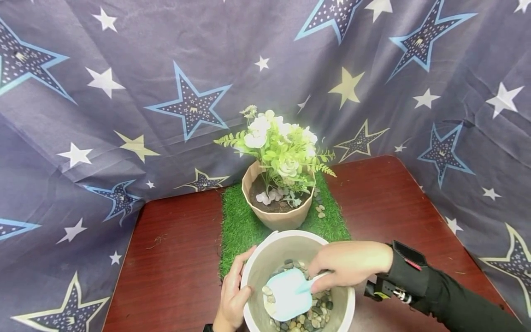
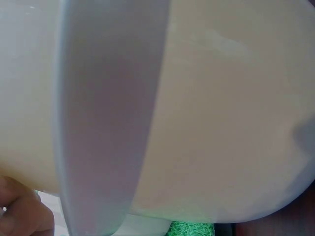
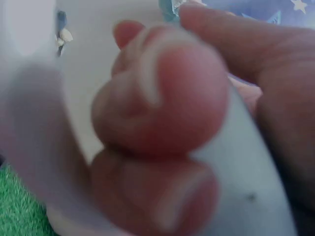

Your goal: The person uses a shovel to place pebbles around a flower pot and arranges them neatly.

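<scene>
Head view: a white bucket [image 1: 255,272] sits at the near edge of the tabletop [image 1: 178,258], at 6 o'clock from the flower pot [image 1: 277,216] standing on a green grass mat [image 1: 240,226]. The bucket holds mixed pebbles [image 1: 317,311].

Left hand [image 1: 233,295]: fingers curled over the bucket rim at its 9 o'clock side, thumb on the outer wall, clamped on the rim.

Right hand [image 1: 350,263]: reaches in from 3 o'clock, fingers closed round the handle of a pale blue scoop [image 1: 289,295]. The scoop blade lies over the pebbles inside the bucket. I cannot tell whether any stones lie on it.

Risks, as judged:
- Bucket close to the tabletop edge; a hard dig with the scoop could tip it toward the person if the left grip slackens.
- Loose pebbles could roll off the blade when it is lifted and scatter on the mat; a few stones [image 1: 319,211] already lie beside the pot at its 3 o'clock side.
- The plant's leaves [image 1: 286,152] overhang the pot, so a scoop brought in high could snag the foliage.

View comparison:
- Left wrist view: only the bucket wall and rim [image 2: 98,123] very close, and a sliver of mat [image 2: 189,228]. No scoop, no pebbles.
- Right wrist view: blurred, curled fingers [image 3: 162,98] fill the picture, confirming a tight grip, with some mat at 7 o'clock. The pot and layout appear only in the head view.
</scene>
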Tool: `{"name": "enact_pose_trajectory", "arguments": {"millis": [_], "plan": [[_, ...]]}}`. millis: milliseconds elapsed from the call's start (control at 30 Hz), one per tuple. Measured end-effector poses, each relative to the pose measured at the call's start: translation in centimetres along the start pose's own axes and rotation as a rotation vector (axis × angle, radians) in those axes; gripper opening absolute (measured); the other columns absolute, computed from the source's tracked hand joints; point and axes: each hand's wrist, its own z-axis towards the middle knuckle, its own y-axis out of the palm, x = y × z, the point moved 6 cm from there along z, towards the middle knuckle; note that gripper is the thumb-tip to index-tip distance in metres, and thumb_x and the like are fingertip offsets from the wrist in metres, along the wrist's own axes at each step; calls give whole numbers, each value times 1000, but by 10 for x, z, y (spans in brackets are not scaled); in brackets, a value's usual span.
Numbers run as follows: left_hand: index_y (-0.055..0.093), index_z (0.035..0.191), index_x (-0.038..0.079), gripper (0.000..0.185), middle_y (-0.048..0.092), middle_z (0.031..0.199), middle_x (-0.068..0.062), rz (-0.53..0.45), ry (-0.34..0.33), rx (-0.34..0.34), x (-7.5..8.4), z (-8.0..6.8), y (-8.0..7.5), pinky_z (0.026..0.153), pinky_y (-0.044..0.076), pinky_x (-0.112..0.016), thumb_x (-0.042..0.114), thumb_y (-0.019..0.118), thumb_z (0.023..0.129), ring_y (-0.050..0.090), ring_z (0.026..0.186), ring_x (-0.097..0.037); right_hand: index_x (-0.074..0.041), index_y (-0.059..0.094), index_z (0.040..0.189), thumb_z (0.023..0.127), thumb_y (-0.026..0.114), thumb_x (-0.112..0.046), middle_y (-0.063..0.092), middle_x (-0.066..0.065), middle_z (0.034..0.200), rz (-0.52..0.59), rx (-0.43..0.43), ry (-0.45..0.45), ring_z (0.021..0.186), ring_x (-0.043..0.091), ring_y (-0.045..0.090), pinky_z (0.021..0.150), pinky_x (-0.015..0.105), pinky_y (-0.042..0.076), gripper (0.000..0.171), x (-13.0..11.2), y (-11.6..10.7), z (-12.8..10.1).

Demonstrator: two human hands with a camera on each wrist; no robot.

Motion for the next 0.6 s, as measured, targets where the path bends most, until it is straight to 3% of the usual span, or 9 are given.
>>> {"name": "enact_pose_trajectory", "arguments": {"millis": [133, 333, 500, 600], "plan": [[53, 145, 2, 82, 73, 117, -21, 23, -14, 3, 0, 0, -1, 86, 57, -22, -9, 46, 64, 71, 93, -12, -24, 58, 83, 105, 54, -43, 39, -19, 73, 26, 62, 23, 67, -6, 35, 65, 13, 32, 29, 3, -7, -18], [53, 144, 2, 82, 74, 116, -22, 34, 0, 4, 1, 0, 0, 89, 57, -21, -8, 46, 63, 73, 97, -14, -29, 60, 86, 106, 54, -41, 42, -21, 74, 34, 148, 50, 68, -8, 38, 64, 14, 34, 23, 8, -20, -47], [53, 144, 2, 82, 73, 115, -25, 39, -8, -2, 1, 0, 0, 86, 59, -25, -8, 47, 63, 73, 94, -16, -35, 65, 95, 105, 56, -35, 52, -23, 78, -9, 245, 43, 70, -9, 43, 64, 14, 39, 14, 10, -32, -69], [52, 145, 2, 82, 74, 110, -25, 31, -21, -6, 1, 0, 0, 83, 60, -28, -7, 47, 63, 73, 91, -19, -38, 62, 92, 105, 58, -31, 48, -24, 77, -41, 309, 57, 68, -9, 44, 62, 13, 40, 15, 13, -41, -82]]}}
